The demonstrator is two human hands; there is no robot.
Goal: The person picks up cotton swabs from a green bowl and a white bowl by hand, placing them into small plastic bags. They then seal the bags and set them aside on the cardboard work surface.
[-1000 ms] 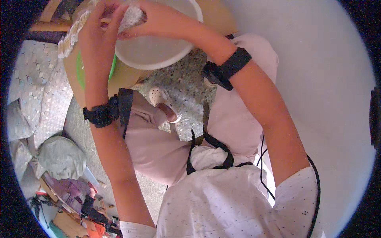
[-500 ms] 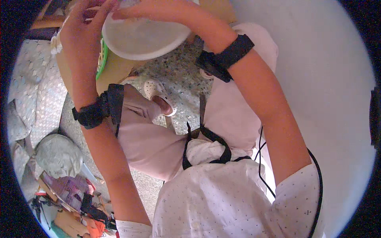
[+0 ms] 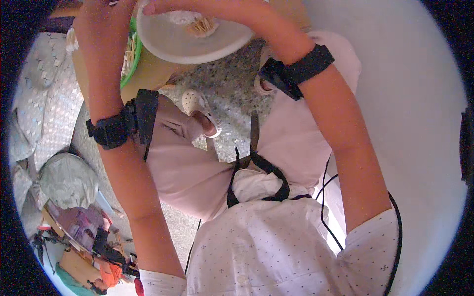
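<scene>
1. The right hand [image 3: 192,7] reaches across the top of the view above the white bowl [image 3: 195,55], thumb pointing left; the upper edge cuts off the rest — whether it grips anything, I cannot tell
2. The left hand [image 3: 104,24] is up beside it, just left of the bowl, its fingers largely out of view; wide, narrow or loaded, I cannot tell that either
3. Directly below the right hand, inside the bowl, is a bundle of cotton-tipped sticks [image 3: 202,28], pale wooden shafts fanned together; contact with the hand is unclear
4. The step in hand looks like handling these sticks in bunches over the bowl — a judgement, as the fingertips are hidden
5. The next move probably calls for a light touch, keeping the shafts together and the forearms clear of the bowl's rim
6. Partly behind the left hand, a green-rimmed basket [image 3: 138,53] holds more thin sticks [image 3: 129,55]; more white tips [image 3: 72,40] show farther left
7. Bowl and basket rest on a brown surface [image 3: 143,89], with a pale clog [image 3: 191,101] beyond its near edge
</scene>
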